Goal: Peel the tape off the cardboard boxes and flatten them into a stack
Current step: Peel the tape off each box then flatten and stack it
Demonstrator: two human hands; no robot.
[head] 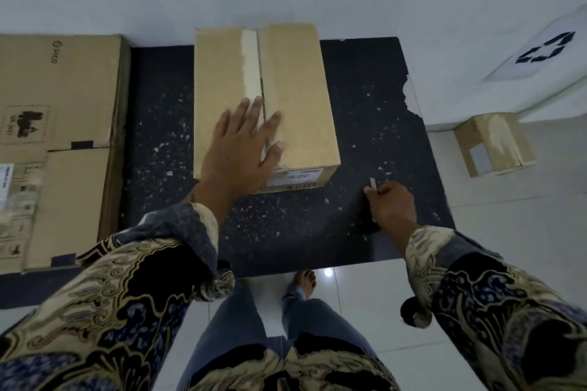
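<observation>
A closed cardboard box [295,79] stands on a dark mat [374,124], with a pale torn strip running along its centre seam. My left hand [244,143] lies flat on the box's top near its front edge, fingers spread. To the right of the box, low over the mat, my right hand [392,205] grips a small cutter [372,183] whose short blade points up. Flattened cardboard [60,143] lies in a stack at the left edge of the mat.
A small cardboard box [495,143] stands on the white tile floor at the right. Behind it is a white bin [546,54] with a recycling mark. My bare foot [303,279] and jeans show below the mat. A white wall runs along the back.
</observation>
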